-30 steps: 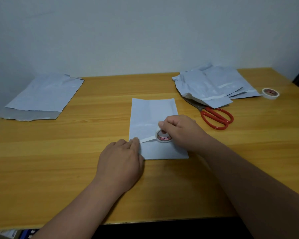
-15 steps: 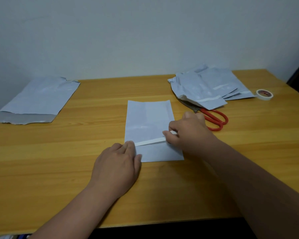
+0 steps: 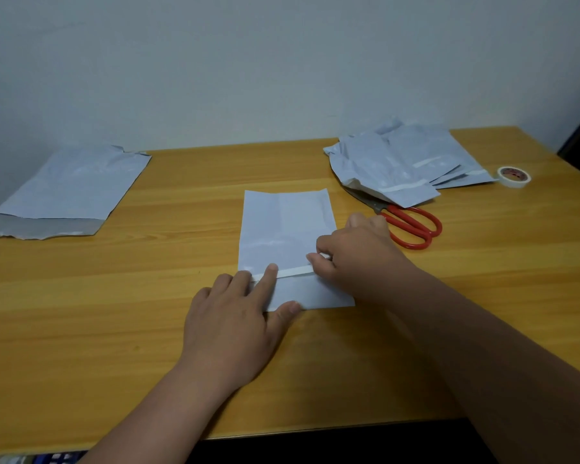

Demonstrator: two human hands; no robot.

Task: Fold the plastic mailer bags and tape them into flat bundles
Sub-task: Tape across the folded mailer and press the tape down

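A folded pale-blue mailer bag [image 3: 282,226] lies flat in the middle of the wooden table [image 3: 114,313]. A white tape strip [image 3: 293,271] runs across its lower part. My left hand [image 3: 235,316] rests on the bag's lower left corner, its straight index finger pressing the strip's left end. My right hand [image 3: 362,256] sits at the bag's right edge, with curled fingers pinching the strip's right end. The tape roll this strip comes from is hidden under that hand.
A loose pile of mailer bags [image 3: 395,162] lies at the back right, with red-handled scissors [image 3: 412,226] partly under it and a second tape roll [image 3: 513,176] beside it. Another flat mailer bag [image 3: 71,185] lies at the far left.
My right hand has drawn the tape rightward across the bag, and the roll has gone out of sight under it. My left index finger has stretched out onto the strip.
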